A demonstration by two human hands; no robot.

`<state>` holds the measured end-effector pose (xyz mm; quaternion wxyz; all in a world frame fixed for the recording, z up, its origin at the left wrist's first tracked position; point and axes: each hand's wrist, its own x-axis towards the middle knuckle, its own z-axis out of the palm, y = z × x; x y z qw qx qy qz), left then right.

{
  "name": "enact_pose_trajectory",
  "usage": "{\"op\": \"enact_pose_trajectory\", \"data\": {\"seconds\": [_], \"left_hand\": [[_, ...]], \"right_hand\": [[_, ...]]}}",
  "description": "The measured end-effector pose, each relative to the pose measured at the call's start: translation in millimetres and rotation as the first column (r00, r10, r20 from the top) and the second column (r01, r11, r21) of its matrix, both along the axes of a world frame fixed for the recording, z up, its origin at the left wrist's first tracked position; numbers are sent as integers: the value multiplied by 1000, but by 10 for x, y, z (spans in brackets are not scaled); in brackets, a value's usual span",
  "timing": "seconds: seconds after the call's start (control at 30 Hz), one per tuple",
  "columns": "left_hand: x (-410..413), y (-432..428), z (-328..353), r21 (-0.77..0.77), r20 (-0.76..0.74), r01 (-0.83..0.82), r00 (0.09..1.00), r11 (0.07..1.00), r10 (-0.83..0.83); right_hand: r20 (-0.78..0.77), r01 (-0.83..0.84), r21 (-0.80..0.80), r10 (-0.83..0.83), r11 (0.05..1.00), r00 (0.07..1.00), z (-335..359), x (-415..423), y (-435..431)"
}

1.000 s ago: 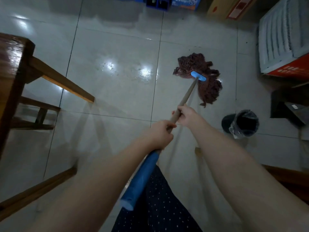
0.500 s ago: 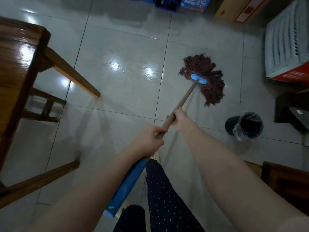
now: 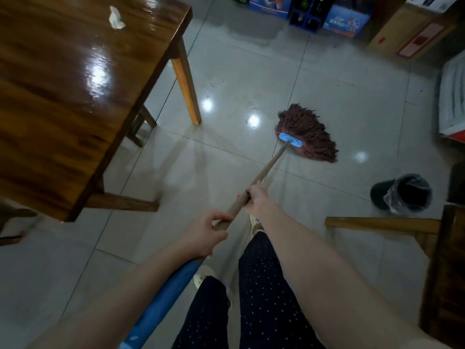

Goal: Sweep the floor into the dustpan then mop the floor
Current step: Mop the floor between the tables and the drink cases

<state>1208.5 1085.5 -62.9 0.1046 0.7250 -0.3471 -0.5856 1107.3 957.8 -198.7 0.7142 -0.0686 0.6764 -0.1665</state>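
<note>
A mop with a reddish-brown string head (image 3: 308, 133) and a light blue clamp lies flat on the glossy grey tiled floor (image 3: 251, 71). Its wooden handle (image 3: 270, 163) runs back toward me and ends in a blue grip. My right hand (image 3: 256, 199) is shut on the handle further down. My left hand (image 3: 205, 234) is shut on it higher up, just above the blue grip. The floor around the mop head shines wet.
A dark wooden table (image 3: 75, 84) fills the upper left, a crumpled tissue (image 3: 116, 17) on top. A black bin (image 3: 402, 193) with a plastic liner stands at right. Boxes (image 3: 412, 31) and crates line the far wall. A wooden chair (image 3: 427, 238) sits at right.
The view has shifted back and left, so the table now fills the upper left. The mop head has been drawn a little toward me and its strands have fanned out.
</note>
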Motion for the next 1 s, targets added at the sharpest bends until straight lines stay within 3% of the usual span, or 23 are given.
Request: {"op": "enact_pose_trajectory", "data": {"seconds": [0.23,0.5,0.73,1.0], "left_hand": [[239,547,255,-19,80,7,997,1000,-6],[87,159,216,-4,66,-38,997,999,38],[-298,-887,-81,-63,48,-71,996,995,74],[-967,-2487,-448,-123,-18,-107,994,987,105]], "right_hand": [[15,-85,15,85,996,996,198,384,546],[68,-132,39,130,990,989,174,220,181],[55,-97,-6,97,995,994,-140,-148,-919],[-173,-213,-157,186,964,967,-392,-829,-2513]]}}
